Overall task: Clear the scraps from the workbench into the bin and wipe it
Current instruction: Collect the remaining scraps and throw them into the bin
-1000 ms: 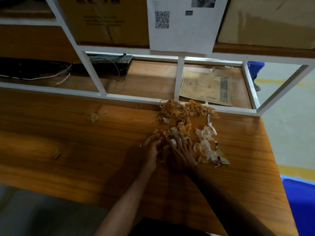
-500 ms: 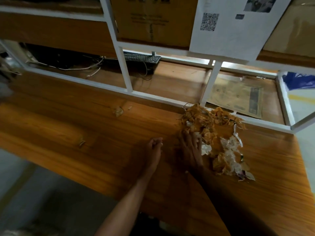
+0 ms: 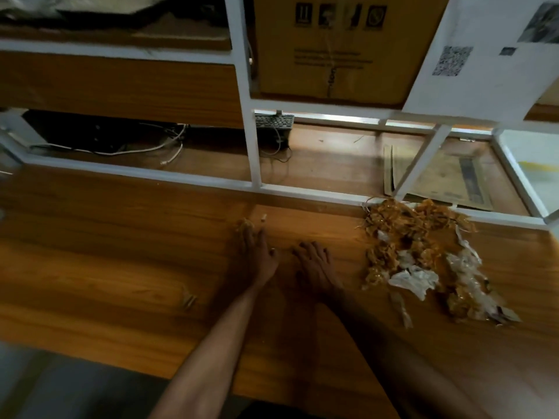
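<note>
Left hand (image 3: 257, 255) flat, fingers on stray scrap (image 3: 246, 222) to rake it toward pile (image 3: 423, 255); right hand (image 3: 314, 261) flat on counter (image 3: 121, 267), holding nothing.

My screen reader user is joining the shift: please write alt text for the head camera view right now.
Two bare hands lie flat on a wooden workbench: the left hand reaches a small scrap, the right hand rests beside it. A big pile of brown and clear scraps lies to the right, near the white shelf frame. No bin is in view.

glossy wood workbench (image 3: 121, 267), crinkled plastic scraps (image 3: 423, 255)
</note>
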`<action>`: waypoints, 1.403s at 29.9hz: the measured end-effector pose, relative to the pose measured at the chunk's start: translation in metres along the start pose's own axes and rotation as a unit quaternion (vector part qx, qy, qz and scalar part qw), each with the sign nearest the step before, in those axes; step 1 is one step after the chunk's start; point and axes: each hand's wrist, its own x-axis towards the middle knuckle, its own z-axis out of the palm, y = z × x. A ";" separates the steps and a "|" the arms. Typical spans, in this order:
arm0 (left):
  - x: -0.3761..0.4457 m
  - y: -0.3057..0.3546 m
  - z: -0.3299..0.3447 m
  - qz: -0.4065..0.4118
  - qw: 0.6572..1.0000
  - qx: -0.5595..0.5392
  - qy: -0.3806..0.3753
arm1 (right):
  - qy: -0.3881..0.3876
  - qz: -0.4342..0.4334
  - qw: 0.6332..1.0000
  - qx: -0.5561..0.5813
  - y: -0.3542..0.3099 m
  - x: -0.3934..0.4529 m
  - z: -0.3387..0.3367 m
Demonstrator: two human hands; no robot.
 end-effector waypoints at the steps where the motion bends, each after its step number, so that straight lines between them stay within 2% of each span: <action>1: 0.005 -0.006 -0.002 0.014 1.000 0.010 -0.014 | -0.014 0.006 1.000 0.007 -0.006 0.001 -0.005; 4: 0.026 -0.023 -0.008 0.032 0.999 -0.010 -0.003 | -0.012 0.021 1.000 0.002 -0.022 0.011 -0.010; 7: 0.023 -0.024 -0.013 0.022 0.997 -0.056 0.052 | 0.004 0.024 1.000 0.013 -0.027 0.017 -0.006; 9: 0.032 -0.033 -0.023 0.018 0.996 -0.038 0.074 | 0.014 0.031 0.999 0.016 -0.033 0.022 -0.008; 15: 0.060 -0.050 -0.027 0.070 0.996 -0.061 -0.012 | 0.041 0.025 0.999 0.024 -0.044 0.038 -0.009; 18: 0.056 -0.032 -0.018 0.170 0.984 -0.059 0.008 | 0.092 0.044 0.994 0.037 -0.045 0.043 -0.007; 20: 0.043 -0.011 -0.017 0.230 0.963 -0.140 -0.028 | 0.153 0.069 0.984 0.061 -0.042 0.046 -0.005; 21: 0.035 -0.001 -0.020 0.235 0.953 -0.185 -0.048 | 0.179 0.073 0.979 0.071 -0.040 0.047 -0.004; 22: 0.028 0.004 -0.022 0.222 0.945 -0.230 -0.060 | 0.201 0.072 0.974 0.075 -0.038 0.048 -0.004; 24: 0.022 0.002 -0.023 0.175 0.939 -0.295 0.007 | 0.224 0.057 0.971 0.067 -0.036 0.050 -0.002; 26: 0.022 -0.016 -0.019 0.129 0.946 -0.282 0.091 | 0.220 0.045 0.972 0.061 -0.037 0.053 0.001; 27: 0.023 -0.027 -0.019 0.103 0.955 -0.259 0.105 | 0.205 0.038 0.976 0.061 -0.037 0.056 0.004; 29: 0.021 -0.046 -0.025 0.056 0.974 -0.204 0.080 | 0.159 0.016 0.985 0.065 -0.040 0.065 0.010; 32: 0.010 -0.067 -0.041 0.032 0.999 -0.020 0.039 | 0.094 -0.005 0.991 0.093 -0.048 0.086 0.011; 35: -0.004 -0.074 -0.065 -0.053 0.989 0.137 -0.034 | 0.063 -0.011 0.994 0.088 -0.049 0.112 0.010; 38: -0.015 -0.080 -0.085 -0.115 0.981 0.148 -0.055 | 0.061 -0.033 0.994 0.088 -0.048 0.126 0.011; 42: -0.025 -0.098 -0.095 -0.178 0.965 0.093 -0.166 | 0.061 -0.024 0.994 0.084 -0.057 0.128 0.011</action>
